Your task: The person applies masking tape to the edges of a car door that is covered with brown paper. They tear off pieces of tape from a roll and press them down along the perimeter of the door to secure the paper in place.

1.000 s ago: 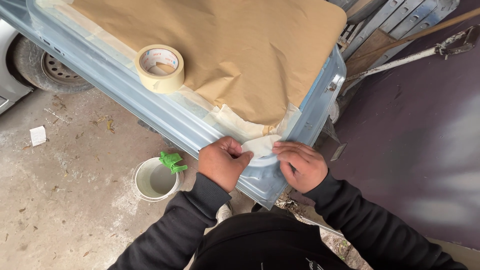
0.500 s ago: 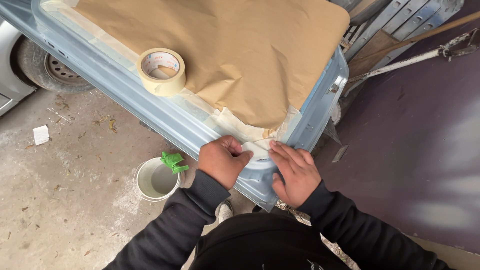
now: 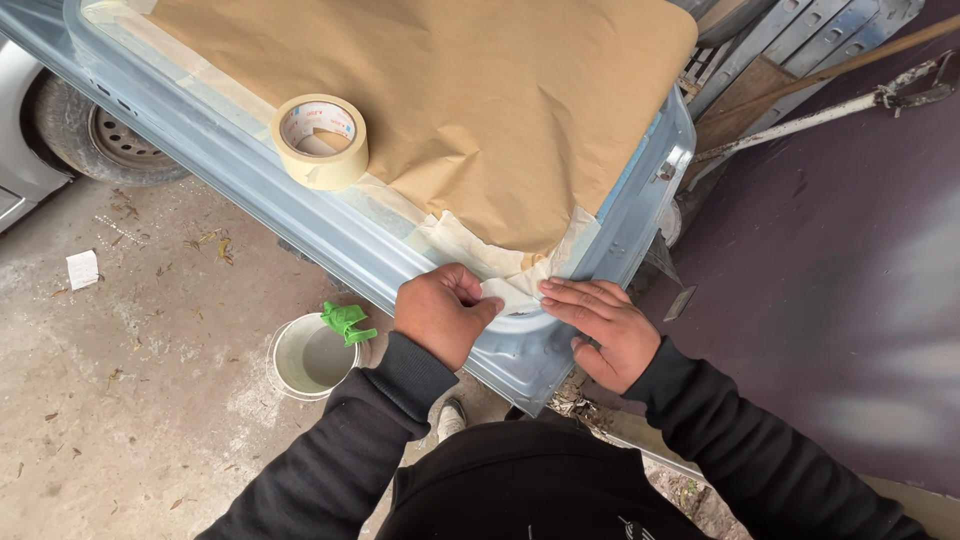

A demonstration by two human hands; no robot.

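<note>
Low in the frame's centre, our left hand (image 3: 440, 318) pinches what seems a masking tape strip (image 3: 510, 293). Our right hand (image 3: 602, 328) presses flat, fingers together, on the blue panel (image 3: 330, 235).

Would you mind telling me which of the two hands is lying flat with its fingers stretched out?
The right hand: it lies flat on the pale blue panel, fingers straight on the masking tape strip. The left hand is curled, pinching that tape instead.
</note>
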